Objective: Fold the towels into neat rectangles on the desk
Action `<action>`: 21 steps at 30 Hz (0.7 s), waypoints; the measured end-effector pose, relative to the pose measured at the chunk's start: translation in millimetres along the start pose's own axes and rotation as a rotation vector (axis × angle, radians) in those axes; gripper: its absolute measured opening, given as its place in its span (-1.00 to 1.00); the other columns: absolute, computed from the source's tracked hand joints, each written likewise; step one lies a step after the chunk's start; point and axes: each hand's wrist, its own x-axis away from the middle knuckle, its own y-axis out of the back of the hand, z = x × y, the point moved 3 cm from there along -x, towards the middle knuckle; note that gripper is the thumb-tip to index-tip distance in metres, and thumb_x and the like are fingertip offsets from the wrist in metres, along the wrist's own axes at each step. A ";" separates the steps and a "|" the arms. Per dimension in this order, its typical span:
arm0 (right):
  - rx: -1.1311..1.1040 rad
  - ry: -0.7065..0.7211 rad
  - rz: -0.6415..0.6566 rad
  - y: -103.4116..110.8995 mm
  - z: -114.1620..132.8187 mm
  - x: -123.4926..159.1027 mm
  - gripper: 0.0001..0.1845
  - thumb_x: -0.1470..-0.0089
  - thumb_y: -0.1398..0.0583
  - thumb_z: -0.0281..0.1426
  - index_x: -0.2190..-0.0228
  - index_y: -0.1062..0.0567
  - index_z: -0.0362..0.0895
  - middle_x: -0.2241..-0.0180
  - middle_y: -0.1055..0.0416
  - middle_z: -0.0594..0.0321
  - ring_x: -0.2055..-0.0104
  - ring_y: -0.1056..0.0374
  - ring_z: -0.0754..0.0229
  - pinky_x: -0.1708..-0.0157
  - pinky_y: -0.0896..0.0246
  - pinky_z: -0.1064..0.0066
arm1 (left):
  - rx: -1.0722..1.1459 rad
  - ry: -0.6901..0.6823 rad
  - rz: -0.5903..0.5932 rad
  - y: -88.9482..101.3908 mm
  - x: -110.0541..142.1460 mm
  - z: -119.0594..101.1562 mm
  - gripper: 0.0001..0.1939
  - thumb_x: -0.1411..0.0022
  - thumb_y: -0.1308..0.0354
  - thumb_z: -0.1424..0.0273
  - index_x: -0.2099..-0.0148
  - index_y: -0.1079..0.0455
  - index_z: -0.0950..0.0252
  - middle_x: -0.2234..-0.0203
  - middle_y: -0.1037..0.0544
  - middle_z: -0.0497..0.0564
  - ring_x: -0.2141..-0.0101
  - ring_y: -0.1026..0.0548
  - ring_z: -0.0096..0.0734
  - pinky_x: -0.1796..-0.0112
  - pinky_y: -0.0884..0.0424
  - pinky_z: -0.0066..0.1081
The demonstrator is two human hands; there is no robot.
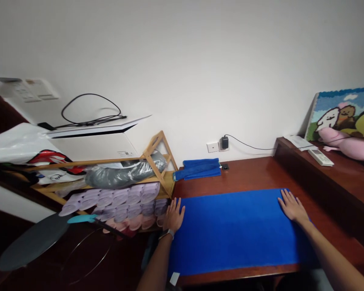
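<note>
A blue towel [233, 230] lies spread flat across the reddish-brown wooden tabletop, with a small white tag [174, 278] at its near left corner. My left hand [174, 215] rests on the towel's far left corner, fingers stretched out. On the far right corner lies my right hand [293, 207], also flat with its fingers apart. Neither hand grasps anything. Behind the spread towel, against the wall, sits a folded blue towel [202, 169].
Left of the table stands a wooden rack [160, 155] with several lilac and pink slippers [121, 198], a white box [94, 145] and a black cable [91, 95]. A raised ledge at right holds a remote control [320, 157], pink plush toy [348, 147] and picture [336, 113]. A black adapter [225, 142] is plugged into the wall.
</note>
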 end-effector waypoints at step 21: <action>-0.150 0.407 -0.060 43.5 293.3 66.5 -0.27 -0.38 0.20 -0.24 -0.42 -0.13 -0.35 -0.47 -0.02 -0.05 -0.52 0.09 -0.06 -0.47 0.25 0.05 | 0.072 0.053 0.028 6.4 5.3 -8.1 -0.35 -0.53 0.18 0.11 -0.52 -0.09 0.28 -0.48 -0.12 0.18 -0.45 -0.09 -0.13 -0.39 -0.05 -0.07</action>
